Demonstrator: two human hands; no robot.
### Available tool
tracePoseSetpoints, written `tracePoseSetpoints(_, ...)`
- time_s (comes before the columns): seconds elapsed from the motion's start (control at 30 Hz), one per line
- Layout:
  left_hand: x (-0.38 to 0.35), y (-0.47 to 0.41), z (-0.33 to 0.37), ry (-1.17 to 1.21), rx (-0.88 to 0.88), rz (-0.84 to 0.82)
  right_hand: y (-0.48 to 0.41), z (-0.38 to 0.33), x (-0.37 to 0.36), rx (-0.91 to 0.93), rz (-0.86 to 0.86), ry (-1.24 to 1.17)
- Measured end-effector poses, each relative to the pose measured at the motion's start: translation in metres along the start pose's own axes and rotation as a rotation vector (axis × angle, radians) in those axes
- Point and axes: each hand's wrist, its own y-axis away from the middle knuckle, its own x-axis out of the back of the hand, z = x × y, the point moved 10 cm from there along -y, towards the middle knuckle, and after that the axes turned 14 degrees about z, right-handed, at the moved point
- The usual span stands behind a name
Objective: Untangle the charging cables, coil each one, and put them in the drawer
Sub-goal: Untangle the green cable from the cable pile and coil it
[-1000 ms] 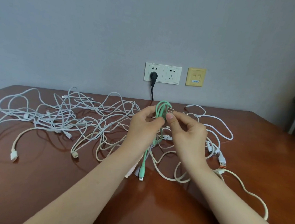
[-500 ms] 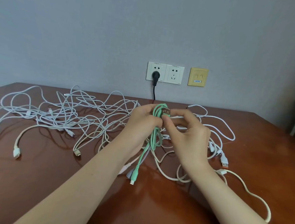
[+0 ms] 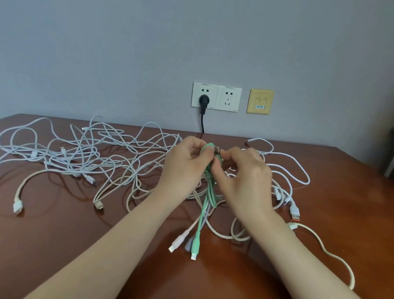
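Big grey wall (image 3: 128,49) at the back, far past the hands. Brown table (image 3: 41,255) runs under both arms. A big mess of white cables (image 3: 84,154) lies on it, mostly to the left of the hands, w/ some loops behind them & to the right. The left hand (image 3: 185,165) & right hand (image 3: 243,176) are up off the table, close together in the middle, almost touching. Left hand has its fingers curled round a bunch of loops of the green cable (image 3: 209,190). Right hand pinches the top of that same cable w/ thumb & finger, right by the silver plug (image 3: 216,149) that pokes up between the 2 hands. The rest of the green cable hangs down below the hands to the table. A cream cable (image 3: 325,249) snakes along by the right arm. Wall sockets (image 3: 228,97) sit up behind the hands, w/ a black plug (image 3: 203,101) in the left one & a yellow plate (image 3: 260,101) next to them. Near the arms, below the hands, lie a pink plug (image 3: 179,240) & the small green plug (image 3: 194,248), side by side. An orange-tipped plug (image 3: 295,215) lies just right of the right wrist.
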Motion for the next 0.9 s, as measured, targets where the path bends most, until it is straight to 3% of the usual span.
tracePoseSetpoints(0.2, 0.001, -0.004, -0.016, 0.225, 0.236, 0.006, 0.006, -0.007, -0.013, 0.038, -0.103, 0.073)
tracePoseSetpoints(0.5, -0.005, 0.002, 0.007, -0.141, -0.194, -0.089, 0.007, -0.015, -0.015, 0.192, -0.157, 0.313)
tracePoseSetpoints(0.67, -0.009, 0.005, 0.008, -0.176, -0.240, -0.125, 0.010, -0.011, -0.019, 0.240, -0.162, 0.294)
tracePoseSetpoints(0.73, -0.010, 0.005, 0.003, -0.113, -0.181, -0.123, 0.007, 0.004, -0.019, 0.043, -0.230, 0.194)
tracePoseSetpoints(0.83, -0.010, 0.006, 0.003, -0.091, -0.165, -0.129, 0.014, 0.037, -0.024, -0.468, -0.327, -0.090)
tracePoseSetpoints(0.9, -0.011, 0.006, 0.006, -0.068, -0.164, -0.139, 0.019, 0.047, -0.028, -0.697, -0.329, -0.249)
